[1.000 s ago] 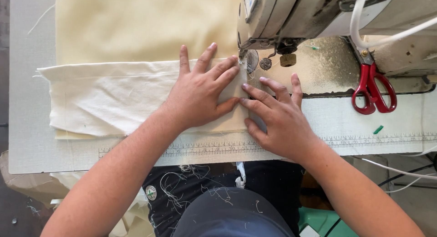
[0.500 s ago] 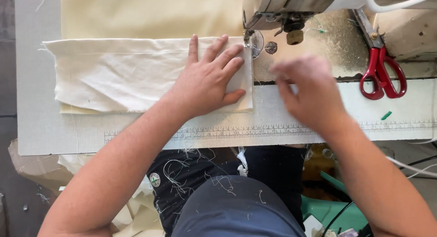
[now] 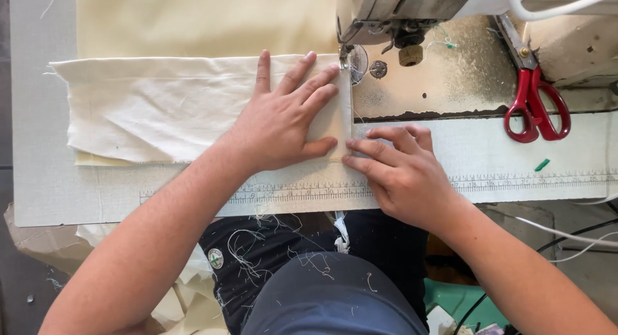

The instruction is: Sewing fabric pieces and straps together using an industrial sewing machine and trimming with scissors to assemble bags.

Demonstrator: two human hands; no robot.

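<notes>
Tabletop: right hand (image 3: 402, 174) has returned flat, empty, beside left hand (image 3: 286, 119) pressing cloth (image 3: 154, 106).

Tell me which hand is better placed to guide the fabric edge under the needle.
Probably the left hand: it lies flat on the cream fabric, fingertips beside the presser foot. The right hand only touches the near edge.

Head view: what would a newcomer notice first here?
First, the two hands at centre: the left hand lies flat on the cream cloth, and the right hand touches its right edge. Behind them stands the sewing machine, with red scissors lying at its right.
</notes>
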